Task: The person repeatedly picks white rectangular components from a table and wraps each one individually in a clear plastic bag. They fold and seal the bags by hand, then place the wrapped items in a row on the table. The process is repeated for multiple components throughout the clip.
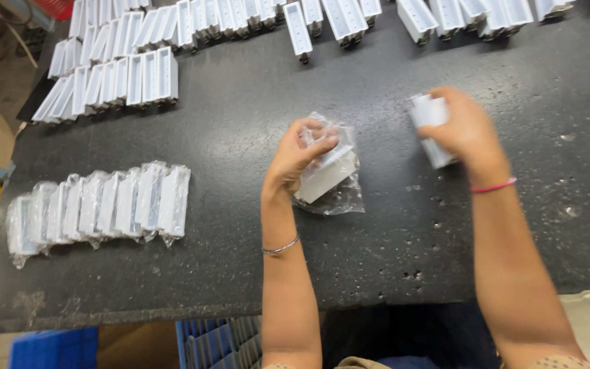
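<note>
We see a white rectangular part in a clear bag (328, 176) lying near mid-table, tilted so its long axis runs from about 8 o'clock to 2 o'clock, loose plastic spilling out toward 5 o'clock. Left hand (300, 154) sits on its upper-left end: fingers curled over the bag's crumpled top, pinching part and film together, so clenched on the bagged part, wrist bent, forearm coming up from 6 o'clock with a thin metal bangle (281, 247) on it. At 3 o'clock from that, well apart, the right hand (464, 130) wraps a bare white part (430, 130) held nearly upright off the table; the part's top end pokes out at the hand's 10 o'clock, its bottom end shows below the palm, fingers closed around the middle. Motion blur there, so we can't tell finer finger placement. Pink band (494, 186) on the right wrist, forearm entering from 5 o'clock. Black speckled table (240, 123) underneath. At 9 o'clock of the left hand, a row of bagged white parts (100, 208) standing side by side, touching. At 11 o'clock, a block of unbagged white parts (114, 82), more of them along the far edge at 12 o'clock (349, 17). Blue crate (206, 342) under the near table edge.
</note>
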